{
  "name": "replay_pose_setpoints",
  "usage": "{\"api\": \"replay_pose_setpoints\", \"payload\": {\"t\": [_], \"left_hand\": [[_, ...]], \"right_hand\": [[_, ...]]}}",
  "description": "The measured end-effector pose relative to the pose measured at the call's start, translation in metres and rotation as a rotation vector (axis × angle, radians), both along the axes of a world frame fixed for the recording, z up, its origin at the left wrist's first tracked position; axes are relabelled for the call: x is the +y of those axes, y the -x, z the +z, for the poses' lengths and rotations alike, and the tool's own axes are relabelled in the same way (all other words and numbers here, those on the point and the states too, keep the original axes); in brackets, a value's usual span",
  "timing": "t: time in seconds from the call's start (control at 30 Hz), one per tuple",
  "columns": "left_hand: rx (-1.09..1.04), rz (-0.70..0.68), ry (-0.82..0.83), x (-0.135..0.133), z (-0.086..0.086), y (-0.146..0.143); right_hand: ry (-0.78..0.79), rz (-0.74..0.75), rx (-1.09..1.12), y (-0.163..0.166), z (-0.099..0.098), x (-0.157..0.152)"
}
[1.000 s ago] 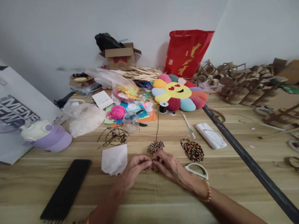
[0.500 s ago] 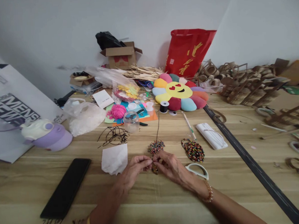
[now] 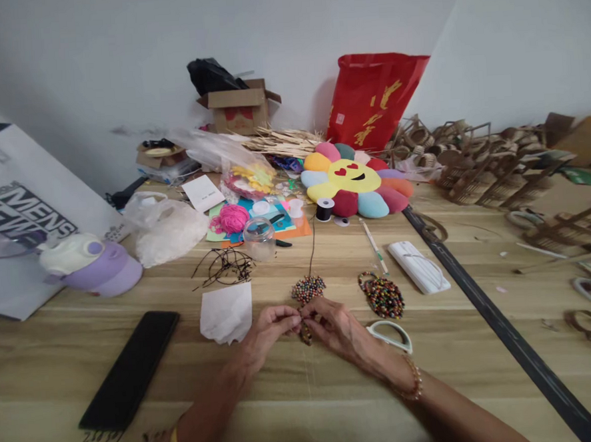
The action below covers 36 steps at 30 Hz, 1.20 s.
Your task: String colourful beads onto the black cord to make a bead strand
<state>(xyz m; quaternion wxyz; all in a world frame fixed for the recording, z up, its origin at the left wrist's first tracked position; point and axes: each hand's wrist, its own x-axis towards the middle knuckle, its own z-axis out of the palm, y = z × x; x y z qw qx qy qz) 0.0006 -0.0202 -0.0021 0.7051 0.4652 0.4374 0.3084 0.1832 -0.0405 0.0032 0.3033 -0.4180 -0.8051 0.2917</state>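
My left hand (image 3: pixel 266 333) and my right hand (image 3: pixel 336 325) meet fingertip to fingertip over the wooden table (image 3: pixel 307 407), both pinched on a short beaded string (image 3: pixel 305 332) that hangs between them. A small beaded piece (image 3: pixel 308 289) lies just beyond my fingers, joined by a dark thread to a black spool (image 3: pixel 323 210). A larger beaded piece (image 3: pixel 383 296) rests to the right of it. White-handled scissors (image 3: pixel 393 336) lie under my right wrist. A folded white paper (image 3: pixel 226 312) sits left of my left hand.
A black phone (image 3: pixel 130 371) lies at the near left, a purple bottle (image 3: pixel 91 266) and plastic bag (image 3: pixel 168 230) further back. A flower cushion (image 3: pixel 354 187), red bag (image 3: pixel 372 99), cardboard box (image 3: pixel 239 107) and craft clutter stand at the back. Wooden cut-outs (image 3: pixel 492 162) fill the right.
The hands stay pinched together at the same spot; a bit more of the beaded string shows below the fingers now than a second ago.
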Motion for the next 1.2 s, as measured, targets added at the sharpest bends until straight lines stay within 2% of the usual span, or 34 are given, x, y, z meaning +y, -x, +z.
{"api": "replay_pose_setpoints", "payload": {"t": [0.23,0.6,0.9,1.2], "left_hand": [[-0.011,-0.035,-0.055,0.002,-0.005,0.0],[0.009,0.073,-0.064,-0.004,-0.006,-0.004],[0.039,0.105,-0.097,-0.005,-0.009,-0.006],[0.018,0.126,-0.075,-0.006,-0.008,-0.008]], "right_hand": [[-0.058,0.016,-0.045,-0.002,-0.004,0.0],[-0.181,0.022,-0.243,0.003,0.006,-0.006],[-0.158,0.034,-0.218,0.002,0.01,-0.005],[-0.266,0.016,-0.292,0.003,0.009,-0.008]]}}
